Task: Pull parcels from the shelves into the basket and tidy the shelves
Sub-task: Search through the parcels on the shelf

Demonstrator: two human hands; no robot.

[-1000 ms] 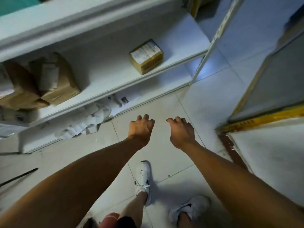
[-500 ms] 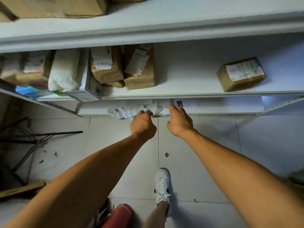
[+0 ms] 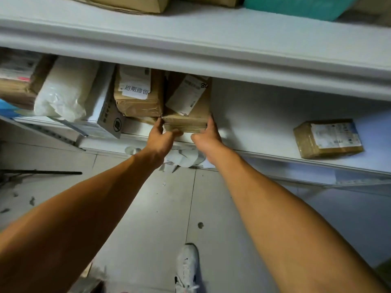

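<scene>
White label strips (image 3: 186, 158) lie curled on the floor at frame centre, against the base of the shelving. A thin black rod (image 3: 42, 172) lies flat at the left edge. A white sneaker (image 3: 187, 269) stands on the grey tiled floor (image 3: 148, 218) at bottom centre. Dark specks (image 3: 200, 225) mark the tiles.

Pale tiled floor (image 3: 148, 229) with dark specks, white metal shelving (image 3: 211, 51), dim cool light

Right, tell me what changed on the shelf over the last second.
Both hands rose from over the floor to the shelf: left hand and right hand now grip the brown parcel by its sides. The neighbouring parcel and the lone small box stayed put.
</scene>
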